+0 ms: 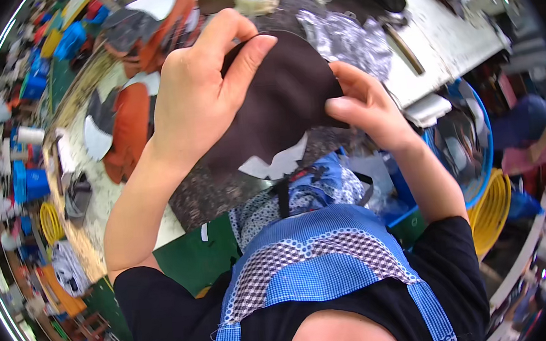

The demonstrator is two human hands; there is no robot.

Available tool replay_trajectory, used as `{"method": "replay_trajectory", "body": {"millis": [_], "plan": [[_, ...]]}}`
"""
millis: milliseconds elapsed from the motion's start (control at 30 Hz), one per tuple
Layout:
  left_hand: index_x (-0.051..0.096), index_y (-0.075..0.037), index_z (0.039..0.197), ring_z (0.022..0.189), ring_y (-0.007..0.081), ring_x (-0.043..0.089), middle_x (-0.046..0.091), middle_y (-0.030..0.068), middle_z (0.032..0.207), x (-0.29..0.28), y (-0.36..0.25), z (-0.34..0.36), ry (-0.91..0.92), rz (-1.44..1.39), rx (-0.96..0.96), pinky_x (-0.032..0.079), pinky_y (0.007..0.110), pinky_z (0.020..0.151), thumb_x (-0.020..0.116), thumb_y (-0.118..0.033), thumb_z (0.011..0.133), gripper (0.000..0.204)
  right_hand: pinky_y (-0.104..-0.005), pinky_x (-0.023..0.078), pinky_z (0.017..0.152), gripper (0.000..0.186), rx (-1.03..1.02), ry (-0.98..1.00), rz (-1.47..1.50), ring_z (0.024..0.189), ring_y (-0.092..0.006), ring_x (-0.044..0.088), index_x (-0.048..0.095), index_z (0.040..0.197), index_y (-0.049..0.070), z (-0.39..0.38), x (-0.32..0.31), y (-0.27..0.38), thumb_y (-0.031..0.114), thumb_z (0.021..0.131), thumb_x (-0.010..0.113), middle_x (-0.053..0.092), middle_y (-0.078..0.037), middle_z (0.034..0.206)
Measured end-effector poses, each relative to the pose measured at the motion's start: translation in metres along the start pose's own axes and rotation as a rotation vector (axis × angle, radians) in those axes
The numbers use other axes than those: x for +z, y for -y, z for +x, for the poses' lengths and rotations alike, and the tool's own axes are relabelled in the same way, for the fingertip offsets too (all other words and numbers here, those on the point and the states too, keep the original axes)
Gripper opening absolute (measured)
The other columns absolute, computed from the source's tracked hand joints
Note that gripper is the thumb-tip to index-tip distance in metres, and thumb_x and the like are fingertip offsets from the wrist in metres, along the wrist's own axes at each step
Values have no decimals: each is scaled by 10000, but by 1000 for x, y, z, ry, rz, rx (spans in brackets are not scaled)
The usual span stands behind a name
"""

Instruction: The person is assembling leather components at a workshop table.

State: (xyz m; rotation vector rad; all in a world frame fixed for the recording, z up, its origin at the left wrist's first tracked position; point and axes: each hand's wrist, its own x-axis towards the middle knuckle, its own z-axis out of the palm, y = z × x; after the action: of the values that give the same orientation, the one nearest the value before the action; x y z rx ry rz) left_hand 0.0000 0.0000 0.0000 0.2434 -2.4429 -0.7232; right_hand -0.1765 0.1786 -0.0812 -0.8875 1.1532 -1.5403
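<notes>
A dark brown, curved-edged piece of sheet material [289, 94], perhaps leather or cloth, is stretched between my two hands over the work table. My left hand [198, 89] pinches its upper left edge between thumb and bent fingers. At its right edge, my right hand [368, 104] grips it with the thumb on top and fingers behind. A white piece with a jagged outline [276, 164] shows below its lower edge; I cannot tell whether the two are joined. Under the brown piece lies a dark, speckled board [207, 199].
Orange-brown cut pieces [129, 128] with grey and white ones lie left on the table. Crumpled silvery sheeting [353, 43] and a wooden-looking stick [405, 50] lie at the back right. A blue round tub [484, 132] with scraps stands right, beside a yellow coil [492, 210].
</notes>
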Motion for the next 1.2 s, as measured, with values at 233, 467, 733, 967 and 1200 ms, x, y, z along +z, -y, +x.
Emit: {"method": "replay_trajectory", "body": {"millis": [233,467,733,967,1200], "plan": [[615,-70,1253,901,254,740,756,127,988,-21,30,-37,-274,-118,-379,562,324,846,861,-331,810,571,-275,537,649,122,-379,-68,-690,737,-94,677,709,1020,-10,39,41,56,76,935,689,732,-39,836],[699,47,1154,846,111,719,758,64,1012,-22,-2,10,116,-685,-362,566,243,790,720,-154,950,288,-386,472,1040,758,-145,249,301,1240,-233,573,460,1484,27,80,-29,55,620,1036,314,597,-164,1363],[654,-50,1188,973,164,721,727,76,1104,21,8,-101,-389,-1243,-945,587,329,847,526,-329,1075,327,-242,530,829,751,-124,-241,74,988,-160,673,228,1585,103,-2,34,-22,80,960,643,681,-87,1124],[253,-70,1575,868,141,710,635,164,1238,37,-37,-182,-345,-896,-894,558,206,637,696,76,893,826,-253,463,919,320,118,-120,-369,1078,-154,596,677,1197,-59,-53,40,-28,-74,877,695,589,-82,1112],[689,31,1225,763,83,685,531,130,1338,25,20,-149,-391,-609,-830,562,212,655,719,39,899,327,-145,471,769,472,-36,-238,-363,1018,-67,569,625,1320,-39,9,47,-32,-106,861,711,506,-60,1303]]}}
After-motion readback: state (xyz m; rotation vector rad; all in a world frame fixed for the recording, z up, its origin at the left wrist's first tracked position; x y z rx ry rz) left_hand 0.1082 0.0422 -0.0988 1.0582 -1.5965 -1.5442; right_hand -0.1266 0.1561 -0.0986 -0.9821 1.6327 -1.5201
